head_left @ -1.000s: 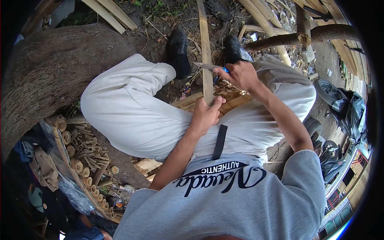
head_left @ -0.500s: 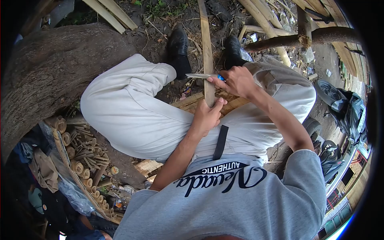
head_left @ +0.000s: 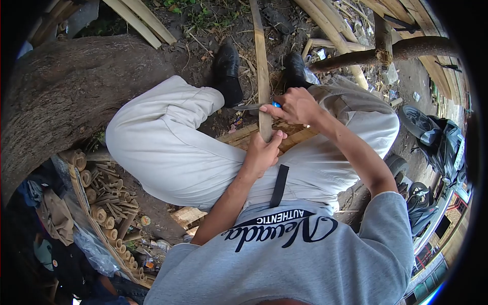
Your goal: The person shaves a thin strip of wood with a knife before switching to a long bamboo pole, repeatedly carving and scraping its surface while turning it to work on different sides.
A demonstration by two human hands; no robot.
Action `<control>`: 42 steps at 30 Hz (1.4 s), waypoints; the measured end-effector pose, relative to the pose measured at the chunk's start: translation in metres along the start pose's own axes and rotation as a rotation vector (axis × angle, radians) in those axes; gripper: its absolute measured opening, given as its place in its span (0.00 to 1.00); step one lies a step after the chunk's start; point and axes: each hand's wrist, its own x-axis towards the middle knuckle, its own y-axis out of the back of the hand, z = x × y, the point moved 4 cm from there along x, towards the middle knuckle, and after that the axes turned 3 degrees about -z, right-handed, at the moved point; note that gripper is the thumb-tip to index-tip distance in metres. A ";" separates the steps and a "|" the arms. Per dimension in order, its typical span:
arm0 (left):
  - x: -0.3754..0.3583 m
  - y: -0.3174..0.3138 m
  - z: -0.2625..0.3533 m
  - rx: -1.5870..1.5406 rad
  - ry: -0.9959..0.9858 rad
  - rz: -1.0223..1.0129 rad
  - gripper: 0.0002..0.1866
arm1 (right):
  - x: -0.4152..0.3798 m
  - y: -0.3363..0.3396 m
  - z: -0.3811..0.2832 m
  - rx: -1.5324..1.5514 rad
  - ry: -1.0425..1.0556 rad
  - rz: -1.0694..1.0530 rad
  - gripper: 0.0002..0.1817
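A long flat bamboo strip (head_left: pixel 262 66) runs from the top of the head view down between my knees. My left hand (head_left: pixel 263 151) is closed around its near end, close to my lap. Just beyond, my right hand (head_left: pixel 296 108) grips the blue handle of a knife (head_left: pixel 247 107). The blade lies crosswise at the strip and points left, its edge seen nearly thin. My right thumb rests at the strip beside the blade. Most of the knife handle is hidden in my fingers.
A thick trunk (head_left: pixel 86 86) lies to the left. Below it sits a pile of cut bamboo pieces (head_left: pixel 109 201). Bamboo poles (head_left: pixel 330 30) and a branch (head_left: pixel 412 48) are at upper right, with a motorcycle (head_left: pixel 437 137) farther right. A bamboo piece (head_left: pixel 300 138) lies between my legs.
My right hand and the knife have moved a little toward me along the strip. The blade has turned and looks thinner and darker. My left hand still holds the strip.
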 end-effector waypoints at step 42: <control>-0.007 -0.005 0.004 -0.106 0.006 -0.148 0.13 | 0.051 -0.008 0.078 -0.103 -0.302 0.156 0.22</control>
